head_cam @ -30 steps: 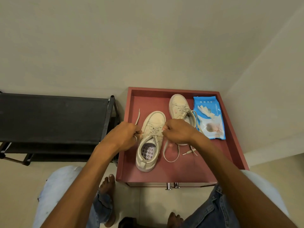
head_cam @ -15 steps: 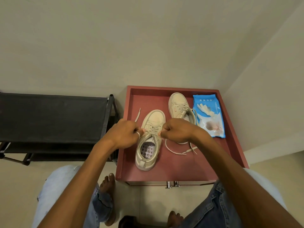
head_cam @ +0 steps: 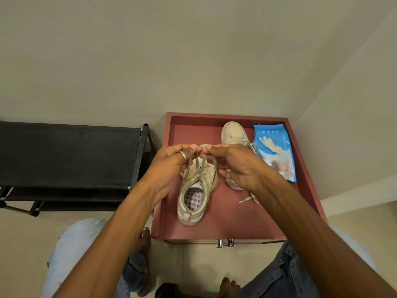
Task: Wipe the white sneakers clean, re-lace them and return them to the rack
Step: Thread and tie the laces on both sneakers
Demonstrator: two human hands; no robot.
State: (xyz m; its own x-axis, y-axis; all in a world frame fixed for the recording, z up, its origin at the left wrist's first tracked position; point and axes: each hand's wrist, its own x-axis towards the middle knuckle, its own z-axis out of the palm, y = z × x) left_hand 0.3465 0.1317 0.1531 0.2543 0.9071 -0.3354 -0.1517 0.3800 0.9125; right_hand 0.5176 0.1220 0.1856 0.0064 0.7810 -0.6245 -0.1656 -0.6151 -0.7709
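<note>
While the near sneaker [head_cam: 196, 190] sits heel-toward-the-person on the red tray [head_cam: 232, 220], both hands are raised above its tongue, each pinching one end of the lace [head_cam: 198, 163] between fingertips, so that the two strands run up from the top eyelets and meet where the hands touch. The left hand [head_cam: 171, 166], with a ring on one finger, is closed on the left strand; the right hand [head_cam: 236, 166] is closed on the right strand. Judging by the crossed lacing visible below the hands, threading of this shoe looks finished and the knot is what is being formed, not yet tied.

Behind the near sneaker, toward the wall, the second sneaker [head_cam: 234, 132] lies with its lace threaded but loose, its tips [head_cam: 247, 199] trailing on the tray just right of the near sneaker. That one seems to need tying too. Right of the second sneaker lies the blue wipes packet [head_cam: 277, 151]; whether wiping is complete is hard to judge, since both shoes look off-white. The black rack [head_cam: 71, 153] stands left of the tray with no shoes on its top shelf, so returning the pair remains.

The right hand covers the second sneaker's heel, and the near sneaker's toe is hidden behind the fingers.
</note>
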